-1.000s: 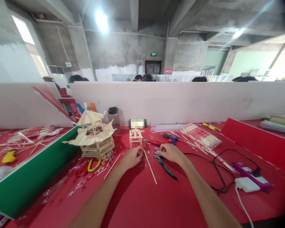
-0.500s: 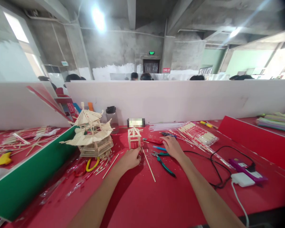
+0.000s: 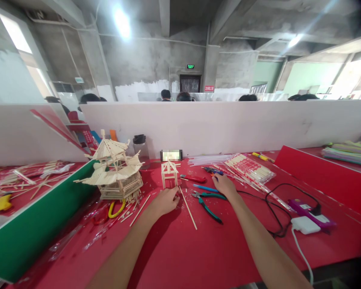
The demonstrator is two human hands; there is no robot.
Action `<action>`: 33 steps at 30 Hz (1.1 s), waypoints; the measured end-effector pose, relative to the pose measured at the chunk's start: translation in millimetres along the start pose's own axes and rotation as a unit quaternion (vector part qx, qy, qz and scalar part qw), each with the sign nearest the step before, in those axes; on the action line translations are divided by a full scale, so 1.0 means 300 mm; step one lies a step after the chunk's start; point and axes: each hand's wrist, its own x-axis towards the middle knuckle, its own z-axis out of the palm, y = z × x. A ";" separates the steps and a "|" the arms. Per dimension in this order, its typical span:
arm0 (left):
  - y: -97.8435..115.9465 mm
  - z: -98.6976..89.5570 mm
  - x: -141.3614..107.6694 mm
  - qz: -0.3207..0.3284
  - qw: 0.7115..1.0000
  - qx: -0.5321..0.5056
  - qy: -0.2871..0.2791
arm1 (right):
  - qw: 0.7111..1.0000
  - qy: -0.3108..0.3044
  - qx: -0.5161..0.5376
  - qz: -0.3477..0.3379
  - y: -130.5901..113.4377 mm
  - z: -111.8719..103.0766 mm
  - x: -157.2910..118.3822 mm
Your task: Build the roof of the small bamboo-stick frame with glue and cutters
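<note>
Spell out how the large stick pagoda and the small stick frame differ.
Size: the pagoda is much taller and wider than the small frame.
Roof: the pagoda has two tiers of close-laid sticks; the small frame has one, with open rafters.
Place: the left hand is at the small frame's foot; the pagoda stands apart.
Both use pale sticks.

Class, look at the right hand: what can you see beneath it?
The right hand partly covers a blue tool, part of which shows just beyond it. The rest is hidden, so whether it is gripped cannot be seen.
</note>
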 end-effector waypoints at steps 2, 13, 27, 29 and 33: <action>0.009 -0.016 0.002 0.018 0.999 0.005 0.031 | 1.000 0.000 0.024 0.011 -0.002 0.001 0.006; -0.125 -0.143 0.030 0.018 0.894 -0.231 0.383 | 0.829 0.191 0.524 -0.050 -0.031 -0.019 0.030; -0.203 -0.021 0.103 0.006 0.898 -0.385 0.214 | 0.853 -0.013 0.482 -0.198 -0.157 -0.102 -0.118; -0.197 -0.017 0.104 0.014 0.891 -0.406 0.200 | 0.850 -0.007 0.486 -0.203 -0.174 -0.101 -0.130; -0.185 -0.001 0.115 0.056 0.868 -0.457 0.185 | 0.854 -0.007 0.485 -0.188 -0.204 -0.102 -0.149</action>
